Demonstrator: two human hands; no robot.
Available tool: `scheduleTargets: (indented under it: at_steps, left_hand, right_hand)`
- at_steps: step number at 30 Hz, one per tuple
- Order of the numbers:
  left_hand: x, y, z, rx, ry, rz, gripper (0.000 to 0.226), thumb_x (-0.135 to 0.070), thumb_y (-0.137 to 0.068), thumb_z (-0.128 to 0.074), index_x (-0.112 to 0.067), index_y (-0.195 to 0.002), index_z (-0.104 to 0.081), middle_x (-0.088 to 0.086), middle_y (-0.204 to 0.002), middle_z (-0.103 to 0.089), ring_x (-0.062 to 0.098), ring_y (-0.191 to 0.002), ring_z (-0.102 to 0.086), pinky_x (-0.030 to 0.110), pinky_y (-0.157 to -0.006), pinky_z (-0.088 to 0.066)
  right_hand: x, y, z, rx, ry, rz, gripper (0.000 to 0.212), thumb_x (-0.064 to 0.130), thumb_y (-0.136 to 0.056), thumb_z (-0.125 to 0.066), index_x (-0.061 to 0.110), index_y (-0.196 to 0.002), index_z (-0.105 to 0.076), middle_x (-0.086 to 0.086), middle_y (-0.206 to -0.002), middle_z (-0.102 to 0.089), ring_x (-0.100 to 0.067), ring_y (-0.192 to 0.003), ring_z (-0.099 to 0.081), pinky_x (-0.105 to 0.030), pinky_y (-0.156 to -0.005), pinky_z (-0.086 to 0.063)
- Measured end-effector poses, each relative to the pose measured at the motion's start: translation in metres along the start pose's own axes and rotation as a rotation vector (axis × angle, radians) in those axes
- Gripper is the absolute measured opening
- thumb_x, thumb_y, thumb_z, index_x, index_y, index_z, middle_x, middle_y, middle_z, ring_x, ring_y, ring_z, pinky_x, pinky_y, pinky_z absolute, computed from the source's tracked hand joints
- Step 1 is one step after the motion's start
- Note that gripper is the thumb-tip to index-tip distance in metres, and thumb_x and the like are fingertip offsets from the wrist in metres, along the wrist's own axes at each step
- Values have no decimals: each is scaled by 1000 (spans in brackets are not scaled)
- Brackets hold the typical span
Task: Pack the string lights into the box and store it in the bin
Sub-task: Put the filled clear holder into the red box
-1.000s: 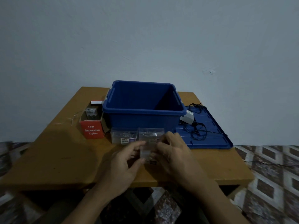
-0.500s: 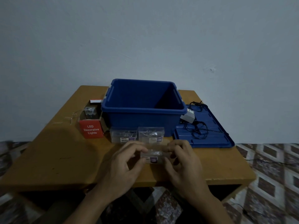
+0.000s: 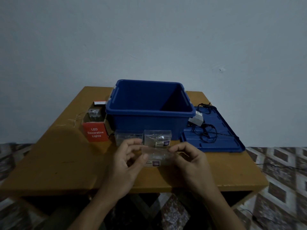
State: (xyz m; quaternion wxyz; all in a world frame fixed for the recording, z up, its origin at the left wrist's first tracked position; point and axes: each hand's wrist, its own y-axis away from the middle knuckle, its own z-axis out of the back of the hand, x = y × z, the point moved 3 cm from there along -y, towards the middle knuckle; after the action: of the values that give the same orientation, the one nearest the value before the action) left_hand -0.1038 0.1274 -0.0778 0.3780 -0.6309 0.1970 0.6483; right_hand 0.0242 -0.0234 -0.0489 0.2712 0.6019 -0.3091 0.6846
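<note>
Nearest you, both hands are closed on the same thing. Your left hand (image 3: 126,163) pinches the left end of a clear packet (image 3: 154,155) between thumb and fingertips, and your right hand (image 3: 192,163) pinches the right end. The packet hangs just above the near part of the counter (image 3: 49,163), label side toward you. What seems to be a thin coil of lights shows faintly through the plastic.

For this step, grip by the edges, as you do now, and don't squeeze the middle. The plastic looks soft and the wire inside would kink easily. Turn the packet so its narrow end leads before you carry it left to the box.

Just beyond your fingers, two more clear packets (image 3: 127,136) stand side by side on the counter, close against the front wall of the blue bin (image 3: 149,125). Lift clear of them so you don't knock them over.

To their left stands the red box (image 3: 96,132), marked LED Decorative Lights. Its top is open and something clear already sits inside. A fine wire seems to trail out on its far left, so tuck that in before closing. Steady the box with one hand while the other slides the packet in.

Further back, the bin is open, with nothing visible inside. To its right, the blue lid (image 3: 221,138) lies flat, with a tangle of black string lights (image 3: 206,131) and a white adapter (image 3: 196,119) on it.
</note>
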Motion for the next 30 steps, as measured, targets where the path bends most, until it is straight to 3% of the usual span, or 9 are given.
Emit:
scheduleTargets:
  at_steps: [3, 6, 10, 17, 21, 24, 28, 30]
  left_hand:
    - [-1, 1, 0, 67, 21, -5, 36, -50, -81, -65, -40, -116, -63, -17, -113, -69, 12, -94, -68, 28, -75, -55]
    - [-2, 2, 0, 59, 48, -20, 39, -52, -82, -60, -34, -116, -69, -6, -86, -71, 15, -72, -65, 25, -62, -52]
    - [1, 0, -1, 26, 5, -53, 23, -39, -94, -61, -37, -114, -73, 9, -69, -67, 18, -64, -64, 28, -57, -52]
    - [-1, 0, -1, -20, 10, -31, 28, -33, -90, -58, -31, -115, -72, 12, -63, -66, 19, -58, -63, 28, -55, -52]
    - [-3, 1, -1, -7, 21, -13, 28, -31, -90, -60, -29, -115, -72, 11, -63, -68, 18, -59, -64, 28, -55, -52]
    - [-4, 3, 0, -2, 27, -11, 22, -29, -93, -66, -25, -113, -75, 10, -65, -70, 20, -60, -66, 28, -54, -52]
    - [-6, 0, -1, -19, 45, 16, 24, -38, -89, -72, -21, -105, -78, 9, -66, -71, 22, -59, -67, 29, -54, -52]
    - [-6, -1, -2, -36, 59, 59, 23, -33, -84, -71, -21, -102, -77, 6, -74, -73, 22, -58, -66, 30, -53, -52]
  right_hand:
    - [-6, 2, 1, 1, -56, -61, 18, 5, -94, -61, 18, -90, -73, 0, -88, -74, -13, -77, -66, -24, -66, -53]
    - [-10, 5, 3, 1, -55, -72, 20, 7, -93, -63, 23, -89, -74, -6, -83, -72, -16, -72, -63, -30, -65, -50]
    - [-9, 5, 4, 21, -37, -23, 5, 17, -90, -69, 20, -91, -73, -15, -89, -69, -19, -73, -61, -31, -65, -51]
    - [-6, 2, 3, 11, 37, 24, 15, 34, -85, -66, 22, -91, -74, -1, -93, -73, -18, -83, -66, -28, -70, -56]
    - [-5, 3, 6, 29, 68, 19, 5, 20, -90, -68, 20, -91, -73, 2, -94, -72, -18, -87, -67, -36, -73, -57]
    - [-4, 5, 6, 54, 100, 29, 6, 13, -91, -68, 17, -90, -72, -8, -90, -70, -31, -84, -64, -44, -71, -55]
    - [-2, 4, 4, 76, 162, 64, 7, 17, -93, -67, 18, -87, -71, -2, -88, -71, -22, -83, -65, -35, -72, -54]
    - [-4, 3, 3, 50, 175, 53, 4, 21, -92, -68, 20, -88, -68, 1, -88, -70, -18, -81, -65, -33, -70, -55]
